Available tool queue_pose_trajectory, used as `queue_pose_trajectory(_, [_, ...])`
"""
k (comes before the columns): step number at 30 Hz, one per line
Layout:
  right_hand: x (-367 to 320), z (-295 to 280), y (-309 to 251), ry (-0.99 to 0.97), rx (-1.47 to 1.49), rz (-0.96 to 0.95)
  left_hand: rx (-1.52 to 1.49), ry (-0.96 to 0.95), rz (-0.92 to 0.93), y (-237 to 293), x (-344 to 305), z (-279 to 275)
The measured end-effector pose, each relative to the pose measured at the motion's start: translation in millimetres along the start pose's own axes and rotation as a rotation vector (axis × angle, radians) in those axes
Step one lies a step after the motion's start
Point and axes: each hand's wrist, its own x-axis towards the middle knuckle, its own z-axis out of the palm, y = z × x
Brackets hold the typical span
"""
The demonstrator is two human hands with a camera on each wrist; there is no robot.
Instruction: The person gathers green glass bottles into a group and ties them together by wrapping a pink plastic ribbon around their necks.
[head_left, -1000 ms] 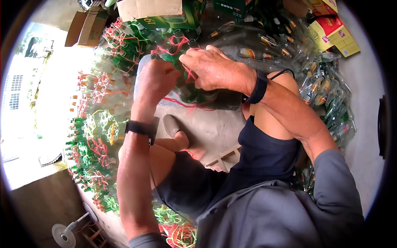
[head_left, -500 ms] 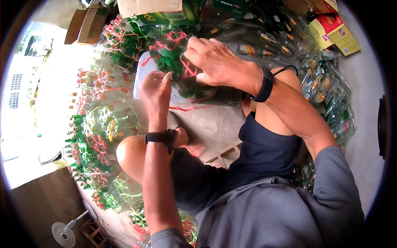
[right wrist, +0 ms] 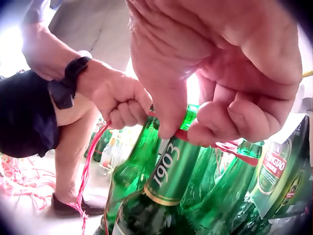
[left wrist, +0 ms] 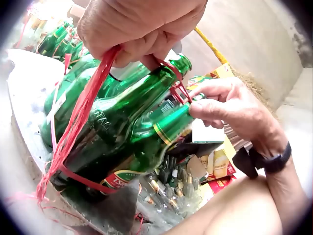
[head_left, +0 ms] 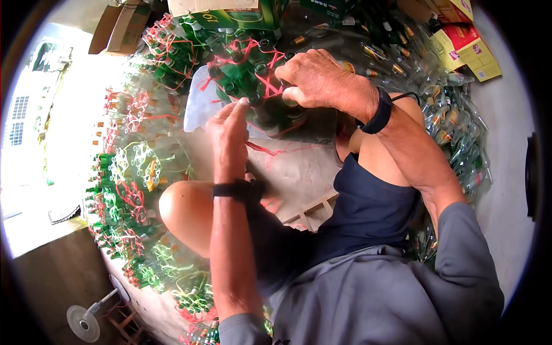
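Note:
A cluster of green glass bottles (head_left: 234, 73) stands before the person, red plastic twine (left wrist: 80, 115) looped around their necks and bodies. The left hand (head_left: 229, 135) is at the near left side of the cluster; its curled fingers grip the twine beside a bottle's neck, and loose strands hang below. On the opposite side, the right hand (head_left: 322, 80) reaches over the bottles. Its thumb and fingers pinch the red twine at the neck of a bottle labelled 1903 (right wrist: 168, 171), as the right wrist view shows. The palm partly hides that bottle's mouth.
Clear bottles (head_left: 454, 126) lie heaped along the right wall. Twine-tied bottle bundles (head_left: 135, 167) line the left side. A green carton (head_left: 236, 17) and a yellow-and-red box (head_left: 468, 49) sit at the back. A white fan (head_left: 83, 323) stands lower left.
The left hand has moved rightward and slightly nearer the body. The right hand has shifted right and away from the body, leaving more of the bottle tops visible.

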Motion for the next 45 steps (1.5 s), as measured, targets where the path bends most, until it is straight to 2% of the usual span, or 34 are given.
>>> queue_pose_trajectory(6, [1.5, -13.4, 24.6, -0.011, -0.041, 0.062, -0.214, 0.039, 0.074, -29.8, -29.0, 45.2])
queue_pose_trajectory(9, [7.1, -12.7, 33.2, -0.031, -0.056, 0.119, -0.245, -0.025, 0.152, -40.2, -33.4, 60.8])
queue_pose_trajectory(15, [7.3, -4.5, 42.9, 0.009, -0.022, 0.131, -0.244, -0.059, 0.141, -42.6, -40.3, 59.8])
queue_pose_trajectory(17, [4.9, -1.8, 48.1, 0.064, 0.008, 0.081, -0.232, -0.065, 0.161, -45.6, -41.2, 56.8])
queue_pose_trajectory(21, [6.3, -10.4, 48.4, 0.038, 0.059, 0.029, -0.205, -0.054, 0.214, -57.0, -35.8, 53.7])
queue_pose_trajectory(23, [10.8, -3.8, 50.1, 0.259, 0.083, -0.188, -0.167, -0.029, 0.254, -63.2, -34.4, 50.6])
queue_pose_trajectory(24, [12.1, -5.1, 44.3, 0.257, 0.082, -0.192, -0.181, -0.021, 0.237, -63.9, -35.1, 49.6])
queue_pose_trajectory(26, [14.5, -9.4, 23.0, 0.045, 0.323, -0.198, -0.199, -0.012, 0.222, -67.8, -34.4, 48.9])
queue_pose_trajectory(29, [18.1, -4.6, 9.7, -0.184, 0.311, -0.111, -0.160, 0.079, 0.239, -77.0, -31.1, 51.3])
queue_pose_trajectory(30, [20.7, -7.1, 7.3, -0.186, 0.309, -0.116, -0.173, 0.100, 0.236, -77.1, -30.7, 52.8])
queue_pose_trajectory(32, [27.1, -14.7, 4.0, -0.379, 0.280, -0.153, -0.177, 0.157, 0.236, -77.1, -29.6, 57.3])
queue_pose_trajectory(33, [30.7, -15.4, 4.8, -0.381, 0.277, -0.156, -0.180, 0.161, 0.237, -75.1, -30.4, 58.0])
queue_pose_trajectory(35, [37.0, -16.6, 7.3, -0.556, 0.491, -0.195, -0.165, 0.205, 0.164, -71.4, -32.2, 59.8])
queue_pose_trajectory(43, [58.0, -4.5, 14.4, -0.785, 0.593, -0.185, -0.142, 0.272, 0.163, -72.1, -25.5, 67.6])
queue_pose_trajectory(45, [62.0, -7.1, 13.0, -0.780, 0.447, -0.301, -0.155, 0.275, 0.156, -72.3, -26.0, 68.6])
